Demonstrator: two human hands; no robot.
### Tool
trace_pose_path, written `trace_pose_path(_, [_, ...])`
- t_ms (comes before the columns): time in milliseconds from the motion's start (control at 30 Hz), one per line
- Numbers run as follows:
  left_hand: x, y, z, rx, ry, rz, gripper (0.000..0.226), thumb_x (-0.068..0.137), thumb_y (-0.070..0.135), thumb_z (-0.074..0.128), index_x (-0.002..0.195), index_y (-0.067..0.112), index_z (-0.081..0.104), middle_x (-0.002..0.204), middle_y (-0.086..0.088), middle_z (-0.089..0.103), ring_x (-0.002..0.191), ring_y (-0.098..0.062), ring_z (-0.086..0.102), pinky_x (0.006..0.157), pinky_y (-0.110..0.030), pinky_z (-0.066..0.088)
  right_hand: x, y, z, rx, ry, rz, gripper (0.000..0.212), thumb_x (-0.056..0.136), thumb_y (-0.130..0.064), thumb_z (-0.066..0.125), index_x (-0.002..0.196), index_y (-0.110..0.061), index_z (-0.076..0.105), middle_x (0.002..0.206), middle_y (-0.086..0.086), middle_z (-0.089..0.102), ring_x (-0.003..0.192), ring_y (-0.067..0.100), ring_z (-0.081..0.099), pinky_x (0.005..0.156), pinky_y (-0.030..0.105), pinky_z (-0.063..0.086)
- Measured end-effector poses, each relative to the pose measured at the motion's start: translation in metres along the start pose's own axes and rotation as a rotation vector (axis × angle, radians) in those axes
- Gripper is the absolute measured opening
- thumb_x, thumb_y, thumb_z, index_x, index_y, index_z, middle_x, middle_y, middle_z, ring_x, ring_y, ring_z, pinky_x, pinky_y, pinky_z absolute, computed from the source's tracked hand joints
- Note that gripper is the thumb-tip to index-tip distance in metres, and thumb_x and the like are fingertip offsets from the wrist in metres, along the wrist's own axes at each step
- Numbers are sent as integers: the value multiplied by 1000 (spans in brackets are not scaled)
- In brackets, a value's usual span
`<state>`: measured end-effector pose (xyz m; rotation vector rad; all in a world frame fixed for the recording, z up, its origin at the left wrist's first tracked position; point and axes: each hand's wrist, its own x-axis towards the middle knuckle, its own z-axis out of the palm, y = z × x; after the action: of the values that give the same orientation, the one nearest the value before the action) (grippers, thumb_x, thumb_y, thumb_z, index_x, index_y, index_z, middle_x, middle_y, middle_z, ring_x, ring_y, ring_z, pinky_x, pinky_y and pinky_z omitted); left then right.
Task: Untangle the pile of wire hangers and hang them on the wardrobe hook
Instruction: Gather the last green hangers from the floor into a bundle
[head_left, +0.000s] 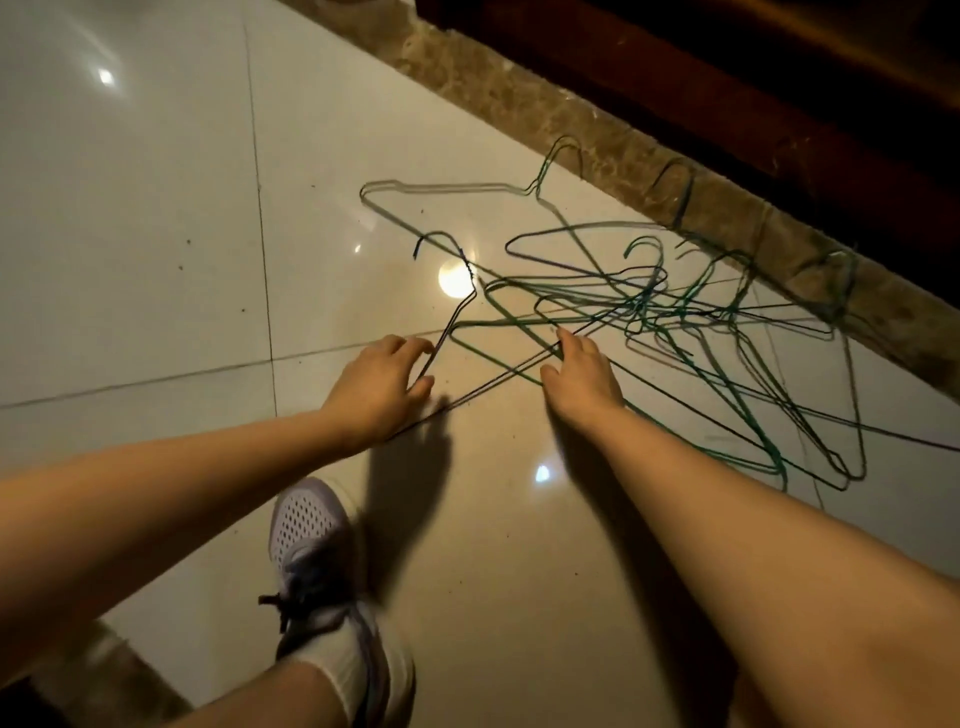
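The left hand (382, 382) pinches one sloping arm of a dark hanger (457, 312) between thumb and fingers; the right hand (579, 371) closes its fingers over wires at the near fringe of the pile of wire hangers (675, 312). The pile sprawls on the floor (156, 208) against its stone border (597, 135), below dark wood. No wardrobe hook is in view. The likely trouble, I judge: the held hanger's far end runs into the knot, so a hard pull would drag the whole tangle or bend wire. Its hook points away, toward the far left; its long axis runs roughly left to right
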<state>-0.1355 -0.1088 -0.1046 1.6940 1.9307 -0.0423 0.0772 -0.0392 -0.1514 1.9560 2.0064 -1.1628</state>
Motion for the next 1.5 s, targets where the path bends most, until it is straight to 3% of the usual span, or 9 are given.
trace_pose_path(233, [25, -29, 24, -183, -77, -187, 42, 92, 25, 55, 128, 6, 47, 121, -16, 58, 106, -31, 56, 86, -34, 42, -17, -3, 13, -138, -89, -45, 56, 97, -25, 36, 149, -24, 17, 156, -3, 18, 140, 22, 19, 109, 41, 22])
trace_pose_path(433, [39, -20, 37, -314, -123, -291, 39, 90, 26, 60, 123, 9, 51, 119, -13, 59, 105, -27, 56, 83, -30, 42, -23, 1, 13, -203, -154, -163, 54, 97, -25, 37, 148, -28, 20, 155, -10, 19, 137, 21, 23, 107, 39, 24])
trace_pose_path(633, [49, -22, 38, -135, -175, -288, 24, 83, 13, 62, 106, 7, 60, 110, -15, 57, 97, -29, 55, 73, -28, 38, -22, 9, 10, -74, -217, -214, 56, 96, -21, 42, 148, -23, 21, 156, -4, 19, 139, 21, 24, 112, 36, 24])
trace_pose_path(767, [53, -23, 38, -44, -175, -241, 19, 81, 8, 59, 100, 8, 62, 107, -14, 58, 93, -28, 55, 73, -29, 40, -19, 21, 0, 22, -99, -132, 55, 95, -17, 44, 146, -22, 26, 154, -1, 21, 138, 20, 27, 111, 30, 24])
trace_pose_path(900, [54, -22, 40, -30, -142, -236, 18, 81, 11, 58, 98, 7, 62, 106, -14, 55, 95, -30, 54, 73, -29, 38, -10, 33, -14, 35, 102, -33, 56, 91, -13, 46, 145, -18, 30, 151, 3, 26, 134, 25, 32, 110, 33, 27])
trace_pose_path(1067, [56, -30, 32, -66, -54, -247, 18, 83, 6, 55, 101, 4, 59, 108, -18, 55, 96, -34, 54, 72, -31, 36, 6, 35, -32, 5, 257, 19, 57, 91, -13, 47, 144, -20, 29, 152, 2, 23, 136, 25, 25, 109, 36, 27])
trace_pose_path(1333, [47, -55, 22, -56, -15, -236, 19, 87, -1, 48, 105, -1, 54, 111, -22, 52, 98, -37, 51, 79, -35, 38, 37, 29, -55, -222, 216, 21, 55, 94, -25, 46, 145, -24, 26, 151, 2, 26, 136, 27, 25, 107, 45, 26])
trace_pose_path(1500, [28, -72, 21, -44, 24, -177, 14, 91, 5, 51, 103, -2, 53, 107, -21, 51, 90, -33, 49, 73, -33, 35, 42, 24, -54, -420, 82, 25, 39, 94, -34, 46, 130, -22, 49, 138, 7, 42, 129, 29, 31, 101, 42, 30])
